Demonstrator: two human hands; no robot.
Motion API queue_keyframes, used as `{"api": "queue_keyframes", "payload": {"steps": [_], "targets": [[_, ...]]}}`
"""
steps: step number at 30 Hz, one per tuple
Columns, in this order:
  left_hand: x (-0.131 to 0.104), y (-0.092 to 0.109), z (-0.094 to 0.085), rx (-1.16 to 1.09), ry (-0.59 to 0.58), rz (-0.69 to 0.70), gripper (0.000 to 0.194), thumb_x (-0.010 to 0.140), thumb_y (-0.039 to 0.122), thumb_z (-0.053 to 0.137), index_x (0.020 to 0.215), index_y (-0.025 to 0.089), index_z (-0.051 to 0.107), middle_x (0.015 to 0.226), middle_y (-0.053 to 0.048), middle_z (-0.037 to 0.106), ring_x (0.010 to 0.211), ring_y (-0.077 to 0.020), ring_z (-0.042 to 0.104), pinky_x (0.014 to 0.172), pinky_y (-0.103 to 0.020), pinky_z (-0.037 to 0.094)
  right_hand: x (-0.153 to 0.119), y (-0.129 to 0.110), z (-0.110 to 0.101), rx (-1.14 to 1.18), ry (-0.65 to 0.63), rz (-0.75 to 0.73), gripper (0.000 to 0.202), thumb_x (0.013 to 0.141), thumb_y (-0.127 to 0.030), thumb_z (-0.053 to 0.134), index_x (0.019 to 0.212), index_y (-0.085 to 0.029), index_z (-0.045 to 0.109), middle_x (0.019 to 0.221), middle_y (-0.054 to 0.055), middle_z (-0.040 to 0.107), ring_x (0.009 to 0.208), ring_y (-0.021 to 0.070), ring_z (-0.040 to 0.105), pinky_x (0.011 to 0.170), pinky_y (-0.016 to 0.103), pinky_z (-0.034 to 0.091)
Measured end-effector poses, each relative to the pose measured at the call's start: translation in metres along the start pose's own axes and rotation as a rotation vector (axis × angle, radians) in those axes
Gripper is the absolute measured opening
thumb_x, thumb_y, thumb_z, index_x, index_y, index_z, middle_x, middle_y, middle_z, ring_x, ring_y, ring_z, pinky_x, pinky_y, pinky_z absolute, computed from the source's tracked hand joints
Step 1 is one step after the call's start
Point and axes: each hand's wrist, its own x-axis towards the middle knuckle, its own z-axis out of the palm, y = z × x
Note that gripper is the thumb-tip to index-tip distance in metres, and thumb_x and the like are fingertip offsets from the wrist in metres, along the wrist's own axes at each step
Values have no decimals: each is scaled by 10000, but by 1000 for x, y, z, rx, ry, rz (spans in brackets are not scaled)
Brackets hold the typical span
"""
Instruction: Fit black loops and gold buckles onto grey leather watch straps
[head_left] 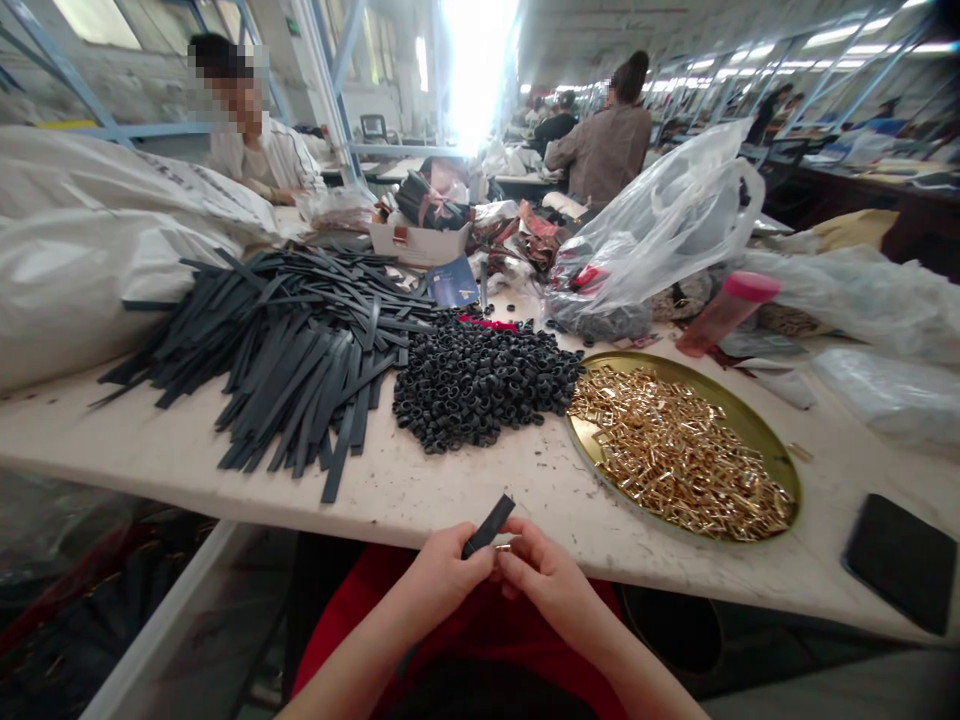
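Near the table's front edge, my left hand [448, 572] pinches a black strap [492, 521], whose end points up and to the right. Fingers of my right hand [546, 572] are closed on a small gold buckle [503, 547] right against the strap; whether the strap runs through it is too small to tell. Beyond my hands lies a heap of small black loops [480, 385]. To its left spreads a pile of long black straps [300, 370]. On the right, a round gold tray [797, 492] bears many gold buckles [686, 450].
A black phone [904, 562] lies at the table's right edge. Behind the tray are a pink-lidded jar [727, 312] and a clear plastic bag [660, 220]. A white box [420, 245] and a blue card [453, 283] lie farther back. White sacks [90, 260] stand left. Other people sit beyond.
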Motion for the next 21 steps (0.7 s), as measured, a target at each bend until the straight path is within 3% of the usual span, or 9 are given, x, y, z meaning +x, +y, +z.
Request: {"api": "queue_keyframes", "payload": {"steps": [2,4,7,10,13,16,19,21], "targets": [[-2,-3,0,-50,-34,-2,249,779,372,453,758,143,548,464,66,408,416,-82,324,422,-193,254,4,3,-3,8,111,-34,244,694,-342,656,851,-163,603,586,-40,555,529,80,477,531,221,394],[-5,-7,-2,-82,-31,0,310,809,431,401,777,146,519,449,82,347,402,-80,289,409,-195,234,6,3,-5,170,216,-8,222,652,-321,699,784,-164,613,613,-41,571,530,66,489,544,206,417],[-13,-11,-6,-14,-19,58,310,833,417,380,780,148,525,551,40,458,508,-101,406,494,-197,321,6,3,-3,523,304,105,279,582,-269,759,801,-180,611,708,-41,598,541,38,517,562,168,454],[-21,-4,-8,113,-66,123,277,843,362,389,790,159,569,750,-10,581,705,-145,502,654,-219,371,3,5,5,672,279,199,312,553,-238,780,808,-177,611,711,-38,594,540,29,525,561,152,465],[-25,6,-5,173,-79,135,263,844,325,376,785,166,577,775,-19,603,727,-162,516,684,-235,369,-4,9,16,594,236,173,297,590,-275,757,820,-165,606,660,-35,579,534,45,510,537,167,454],[-26,10,1,134,-55,119,168,810,266,420,796,162,551,776,-15,585,734,-156,505,684,-234,367,-11,11,22,350,301,16,256,618,-317,730,763,-149,602,606,-38,560,513,53,461,496,171,398],[-26,5,7,-2,-47,59,147,798,290,439,779,154,492,642,24,493,597,-115,438,562,-212,350,-16,10,22,154,356,-109,254,618,-352,719,708,-146,599,569,-40,543,522,73,439,508,196,376],[-26,0,10,-98,-84,46,215,816,353,414,753,154,466,555,54,410,499,-87,359,475,-196,300,-18,10,22,134,335,-106,264,644,-385,689,688,-144,593,558,-37,532,527,82,437,519,208,375]]}}
